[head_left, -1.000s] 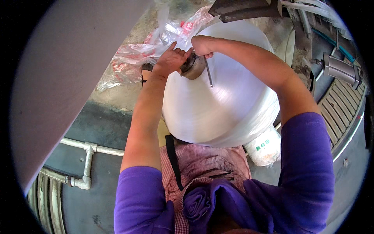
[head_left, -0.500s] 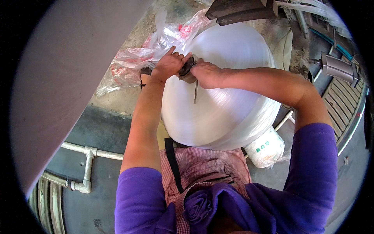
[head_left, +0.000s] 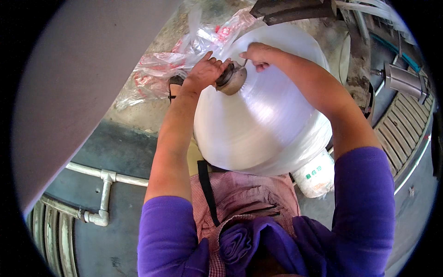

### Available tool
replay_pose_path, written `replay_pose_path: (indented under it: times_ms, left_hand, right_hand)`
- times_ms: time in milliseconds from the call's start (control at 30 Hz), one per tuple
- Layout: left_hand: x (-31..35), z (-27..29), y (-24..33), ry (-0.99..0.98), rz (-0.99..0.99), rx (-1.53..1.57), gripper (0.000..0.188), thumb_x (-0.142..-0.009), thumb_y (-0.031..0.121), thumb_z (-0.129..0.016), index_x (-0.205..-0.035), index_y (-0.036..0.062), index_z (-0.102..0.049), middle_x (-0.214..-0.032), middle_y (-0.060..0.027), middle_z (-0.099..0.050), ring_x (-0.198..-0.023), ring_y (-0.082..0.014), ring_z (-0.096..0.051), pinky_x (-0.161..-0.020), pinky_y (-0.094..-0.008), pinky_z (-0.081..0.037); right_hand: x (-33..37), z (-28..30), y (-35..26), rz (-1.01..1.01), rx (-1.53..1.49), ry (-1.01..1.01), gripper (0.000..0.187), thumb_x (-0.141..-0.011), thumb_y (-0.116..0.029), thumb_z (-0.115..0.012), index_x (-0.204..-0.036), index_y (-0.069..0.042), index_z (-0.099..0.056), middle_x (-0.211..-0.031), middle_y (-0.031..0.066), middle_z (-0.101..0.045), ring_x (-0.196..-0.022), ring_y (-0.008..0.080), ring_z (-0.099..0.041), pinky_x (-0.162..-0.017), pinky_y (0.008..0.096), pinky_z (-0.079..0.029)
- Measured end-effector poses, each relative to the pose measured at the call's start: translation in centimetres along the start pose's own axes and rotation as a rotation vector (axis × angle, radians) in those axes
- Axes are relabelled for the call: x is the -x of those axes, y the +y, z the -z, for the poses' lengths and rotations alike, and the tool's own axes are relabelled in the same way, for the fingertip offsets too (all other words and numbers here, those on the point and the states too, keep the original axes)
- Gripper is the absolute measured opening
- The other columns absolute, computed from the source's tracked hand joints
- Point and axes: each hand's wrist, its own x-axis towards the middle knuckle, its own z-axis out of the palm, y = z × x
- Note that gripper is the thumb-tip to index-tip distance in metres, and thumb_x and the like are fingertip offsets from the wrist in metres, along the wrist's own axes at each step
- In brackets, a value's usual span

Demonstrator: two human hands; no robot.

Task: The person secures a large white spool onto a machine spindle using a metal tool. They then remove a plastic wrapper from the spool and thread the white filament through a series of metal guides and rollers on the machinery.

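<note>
A large roll of clear plastic film [head_left: 272, 124] lies before me, its flat end facing up toward me. At its middle is a brown core [head_left: 236, 83] with a dark round metal hub [head_left: 225, 75] set in it. My left hand [head_left: 205, 74] rests against the hub, its fingers stretched out. A thin metal rod, like a hex key [head_left: 244, 63], stands at the hub's right edge. My right hand [head_left: 260, 54] pinches its outer end. Where the rod meets the hub is too small to make out.
Crumpled clear film with red print [head_left: 157, 69] lies beyond my left hand. A large pale panel [head_left: 87, 83] fills the left. Farther off are a dark metal block [head_left: 295, 10], a metal cylinder [head_left: 404, 81], a white bag [head_left: 316, 177] and white pipes [head_left: 107, 194].
My right hand has moved up and right, away from the hub. The rod, which pointed toward me, now points away to the upper right. My left hand stays at the hub.
</note>
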Motion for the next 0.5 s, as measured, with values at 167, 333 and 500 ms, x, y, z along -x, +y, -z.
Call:
replay_pose_path:
  times_ms: [167,333,500]
  left_hand:
    - [0.3,-0.3,-0.2,-0.027,0.016,0.056,0.085,-0.055,0.021,-0.077,-0.130,0.0089,-0.039,-0.091,-0.0029,-0.061,-0.094,-0.0191,-0.056,-0.103,-0.0373,-0.028]
    - [0.3,-0.2,-0.2,-0.011,-0.010,0.059,0.093,-0.053,0.024,-0.078,-0.133,0.0078,-0.034,-0.093,-0.0039,-0.060,-0.093,-0.0196,-0.055,-0.102,-0.0378,-0.030]
    - [0.1,0.1,-0.1,-0.037,0.001,0.039,0.085,-0.055,0.024,-0.078,-0.129,0.0092,-0.040,-0.093,-0.0038,-0.061,-0.093,-0.0185,-0.057,-0.102,-0.0370,-0.030]
  right_hand:
    - [1.8,0.4,-0.2,0.148,0.250,0.215,0.034,-0.085,-0.028,-0.054,-0.090,0.005,-0.057,-0.077,0.0212,-0.060,-0.064,0.0283,-0.061,-0.055,0.0386,-0.048]
    - [2.9,-0.3,0.0,0.506,0.660,0.122,0.027,-0.075,-0.010,-0.059,-0.101,-0.002,-0.058,-0.103,0.0178,-0.058,-0.100,0.0325,-0.055,-0.084,0.0397,-0.046]
    - [3.6,0.2,-0.7,0.648,0.773,0.176,0.017,-0.081,-0.014,-0.054,-0.094,-0.005,-0.060,-0.096,0.0153,-0.059,-0.093,0.0332,-0.057,-0.079,0.0410,-0.045]
